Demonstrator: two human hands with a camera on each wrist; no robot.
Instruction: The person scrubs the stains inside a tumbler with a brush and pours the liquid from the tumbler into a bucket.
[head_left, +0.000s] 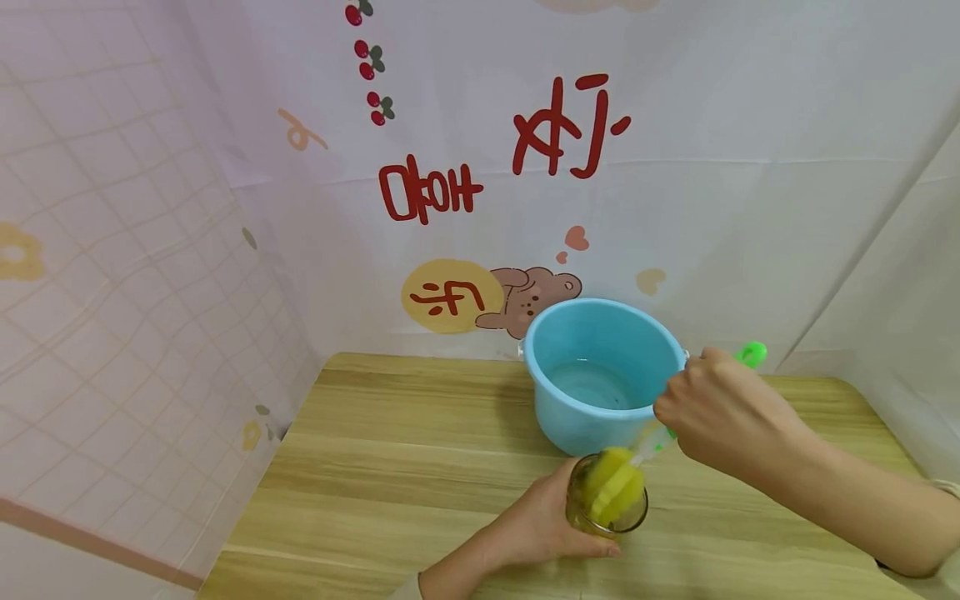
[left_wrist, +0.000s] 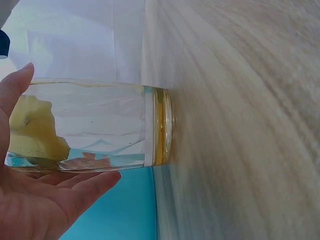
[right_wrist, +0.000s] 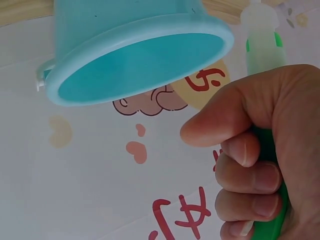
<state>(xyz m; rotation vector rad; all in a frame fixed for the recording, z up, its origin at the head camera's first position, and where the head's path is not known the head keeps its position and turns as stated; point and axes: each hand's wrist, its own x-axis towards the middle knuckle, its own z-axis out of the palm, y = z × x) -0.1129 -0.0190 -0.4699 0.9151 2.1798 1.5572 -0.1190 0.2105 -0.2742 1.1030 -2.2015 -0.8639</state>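
My left hand [head_left: 542,518] holds a clear, amber-tinted drinking glass [left_wrist: 110,120] near its rim, with the thumb on one side and the fingers on the other. The glass's base is at or just above the wooden table, and its mouth tilts toward the right hand. Gripped in my right hand [head_left: 723,408] is a sponge bottle brush with a green-and-white handle [right_wrist: 270,210]. Its yellow sponge head [head_left: 617,492] is inside the mouth of the glass, blurred in the head view. In the left wrist view, the sponge reaches only the upper part of the glass.
Behind the glass, a light blue bucket [head_left: 577,427] with some water [head_left: 592,387] in it stands near the table's back edge. The wooden table [head_left: 390,467] meets a white printed cloth [head_left: 720,225] at the back, with more cloth at both sides.
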